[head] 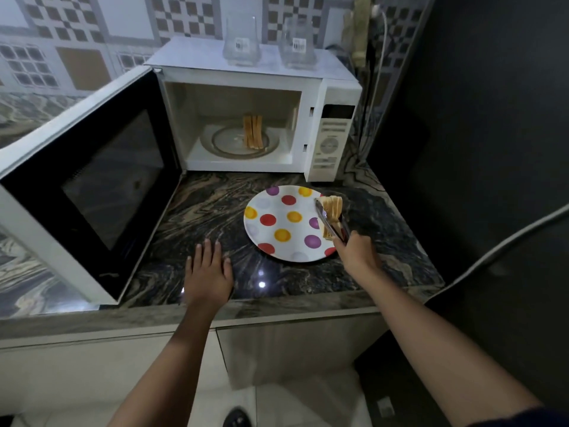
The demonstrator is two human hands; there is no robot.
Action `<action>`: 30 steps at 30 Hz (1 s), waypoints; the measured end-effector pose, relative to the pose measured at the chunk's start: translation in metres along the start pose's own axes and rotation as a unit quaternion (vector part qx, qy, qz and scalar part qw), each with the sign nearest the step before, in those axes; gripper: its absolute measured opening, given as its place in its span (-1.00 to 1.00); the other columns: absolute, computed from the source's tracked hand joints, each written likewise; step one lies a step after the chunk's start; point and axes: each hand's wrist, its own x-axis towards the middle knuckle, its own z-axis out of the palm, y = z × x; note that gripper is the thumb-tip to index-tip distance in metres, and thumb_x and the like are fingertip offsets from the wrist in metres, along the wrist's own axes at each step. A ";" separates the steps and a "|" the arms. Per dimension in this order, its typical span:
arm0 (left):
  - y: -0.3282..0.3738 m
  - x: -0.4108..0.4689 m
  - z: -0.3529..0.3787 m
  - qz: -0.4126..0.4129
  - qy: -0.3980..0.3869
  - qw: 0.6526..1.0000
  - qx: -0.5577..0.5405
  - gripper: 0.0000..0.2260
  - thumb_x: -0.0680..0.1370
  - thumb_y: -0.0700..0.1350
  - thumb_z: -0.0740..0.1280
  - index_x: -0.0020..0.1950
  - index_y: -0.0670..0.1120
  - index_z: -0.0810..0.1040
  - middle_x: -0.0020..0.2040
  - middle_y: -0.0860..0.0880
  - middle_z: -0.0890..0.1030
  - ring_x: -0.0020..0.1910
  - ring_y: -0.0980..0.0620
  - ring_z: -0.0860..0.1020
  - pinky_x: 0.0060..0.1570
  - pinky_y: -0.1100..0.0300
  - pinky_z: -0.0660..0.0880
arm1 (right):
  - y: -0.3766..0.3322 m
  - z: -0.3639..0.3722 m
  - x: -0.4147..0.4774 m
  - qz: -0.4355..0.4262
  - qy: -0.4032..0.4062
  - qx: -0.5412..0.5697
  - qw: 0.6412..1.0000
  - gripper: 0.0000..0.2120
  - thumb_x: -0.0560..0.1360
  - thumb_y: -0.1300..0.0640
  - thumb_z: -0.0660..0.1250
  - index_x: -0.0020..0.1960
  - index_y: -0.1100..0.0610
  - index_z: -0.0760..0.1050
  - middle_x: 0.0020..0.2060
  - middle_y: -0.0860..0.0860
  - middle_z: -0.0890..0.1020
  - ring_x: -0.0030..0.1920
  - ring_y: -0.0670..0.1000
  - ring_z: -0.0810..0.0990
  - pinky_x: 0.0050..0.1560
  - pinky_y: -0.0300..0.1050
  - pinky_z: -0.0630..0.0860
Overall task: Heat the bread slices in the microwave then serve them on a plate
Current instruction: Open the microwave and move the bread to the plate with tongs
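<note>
plate (278,229) on counter (197,217) before microwave (246,118); bread slices (253,131) inside.

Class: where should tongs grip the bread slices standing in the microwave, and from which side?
Probably clamp the bread slices across their outer flat faces, mid-height, coming straight in through the open front. They stand on edge on the turntable, crust edges towards the opening, faces left and right.

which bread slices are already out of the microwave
The slices gripped in the tongs over the plate's right edge; the other slices stand upright inside the microwave.
</note>
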 end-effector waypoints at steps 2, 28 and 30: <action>0.000 0.000 0.000 0.001 0.004 1.000 -0.003 -0.54 0.63 0.01 0.00 0.52 -0.06 0.12 0.55 -0.07 0.09 0.54 -0.04 0.01 0.48 0.01 -0.08 | -0.002 0.001 0.001 -0.005 -0.002 -0.010 1.000 -0.59 0.56 -0.08 0.20 0.15 0.26 0.47 0.02 0.20 0.59 -0.01 0.21 0.59 -0.25 -0.09 0.41; 0.004 -0.001 -0.011 -0.006 -0.018 1.000 0.005 -0.49 0.59 0.07 -0.09 0.52 -0.06 0.13 0.54 -0.07 0.11 0.53 -0.05 0.04 0.47 -0.01 -0.02 | -0.018 -0.034 0.005 -0.134 0.056 0.019 0.989 -0.57 0.55 -0.11 0.18 0.17 0.24 0.35 0.03 0.18 0.55 -0.08 0.18 0.58 -0.30 -0.12 0.35; 0.004 0.004 -0.015 -0.014 -0.027 1.000 0.003 -0.44 0.54 0.11 -0.09 0.50 -0.06 0.18 0.53 -0.08 0.16 0.52 -0.05 0.09 0.45 -0.02 0.04 | -0.036 -0.034 0.012 -0.157 0.054 0.028 0.986 -0.56 0.54 -0.12 0.19 0.17 0.24 0.36 0.04 0.19 0.55 -0.05 0.19 0.57 -0.27 -0.12 0.36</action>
